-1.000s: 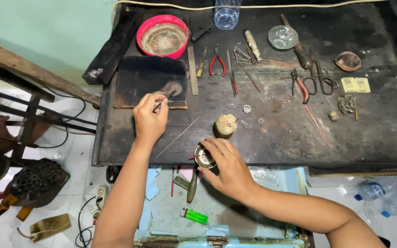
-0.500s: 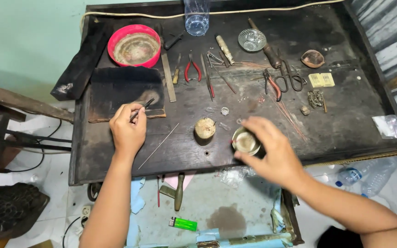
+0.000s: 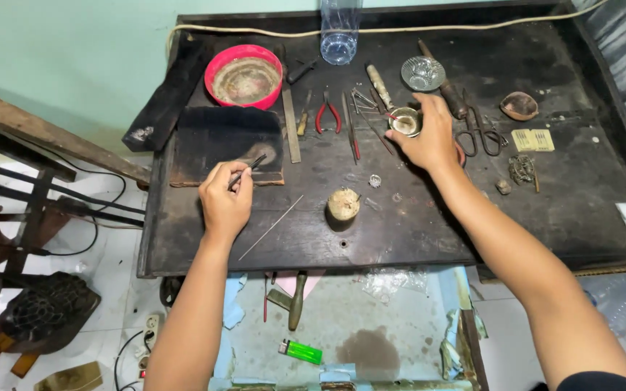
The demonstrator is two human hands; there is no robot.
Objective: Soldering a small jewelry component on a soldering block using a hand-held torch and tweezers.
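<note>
My left hand (image 3: 224, 199) pinches thin dark tweezers (image 3: 248, 171), tips over the black charred block (image 3: 227, 143) at the left of the dark workbench (image 3: 414, 217). My right hand (image 3: 429, 137) reaches far across the bench and holds a small round metal cup (image 3: 405, 122) beside the pliers and files. A short wooden stump (image 3: 343, 204) stands between my two arms, with a thin metal wire (image 3: 271, 227) lying near my left wrist.
A red bowl (image 3: 243, 75) sits at the back left, a clear bottle (image 3: 340, 32) and a small glass dish (image 3: 423, 73) behind. Red-handled pliers (image 3: 327, 113), scissors (image 3: 477, 130), files and small parts lie scattered. Below the bench edge lie a green lighter (image 3: 301, 352) and a hammer (image 3: 295, 298).
My right hand carried the small metal cup from the near bench edge across to the back middle by the tools. My left hand stayed at the black block with the tweezers.
</note>
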